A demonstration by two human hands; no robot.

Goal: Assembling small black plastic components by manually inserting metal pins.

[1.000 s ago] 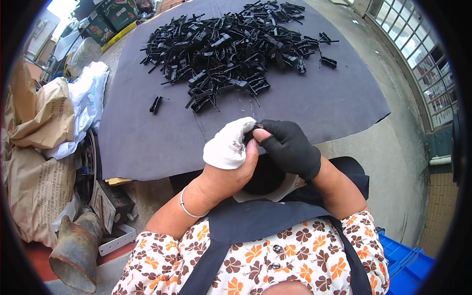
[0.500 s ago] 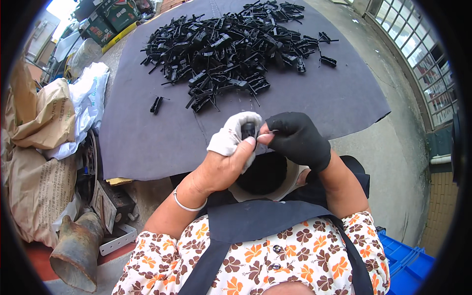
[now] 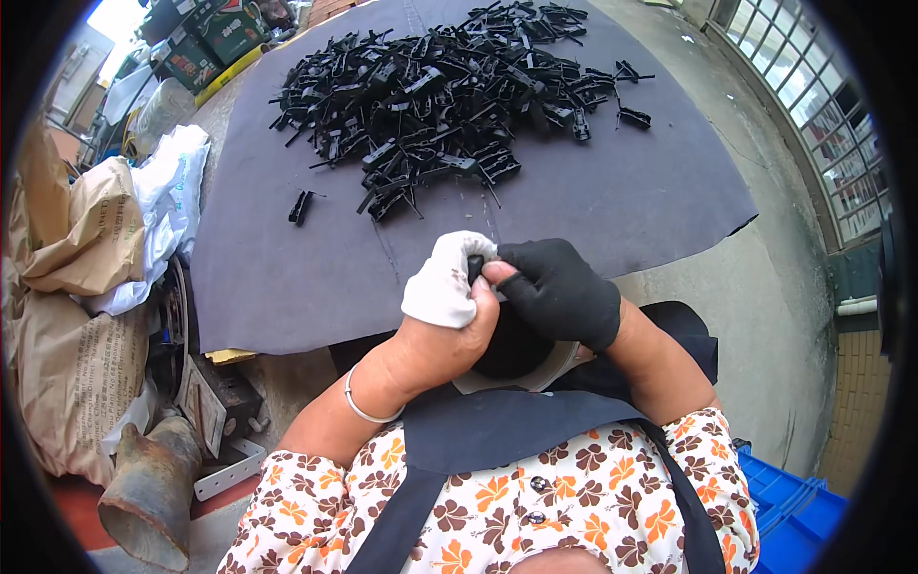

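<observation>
My left hand [image 3: 446,292], in a white glove with the thumb bare, is closed around a small black plastic part [image 3: 475,267]. Only a bit of that part shows between the fingers. Against it presses my right hand [image 3: 559,292], in a black glove with bare fingertips, its thumb and fingers pinched together. Whatever lies inside this pinch is hidden. Both hands meet above a pale bucket [image 3: 566,364] with a dark inside, between my lap and the table edge. Farther off, a large heap of black clip-like plastic parts [image 3: 430,96] covers the table's far half.
A dark grey sheet [image 3: 287,277] covers the table. One loose black part [image 3: 302,208] lies left of the heap. Brown paper sacks [image 3: 72,354], a white plastic bag [image 3: 167,196] and a rusty pipe [image 3: 151,493] stand at the left. A blue crate [image 3: 794,517] is at the lower right.
My right hand has moved slightly left and down, its fingertips now against the black part. The thin piece seen in its pinch is now hidden. My left hand has turned, covering more of the part.
</observation>
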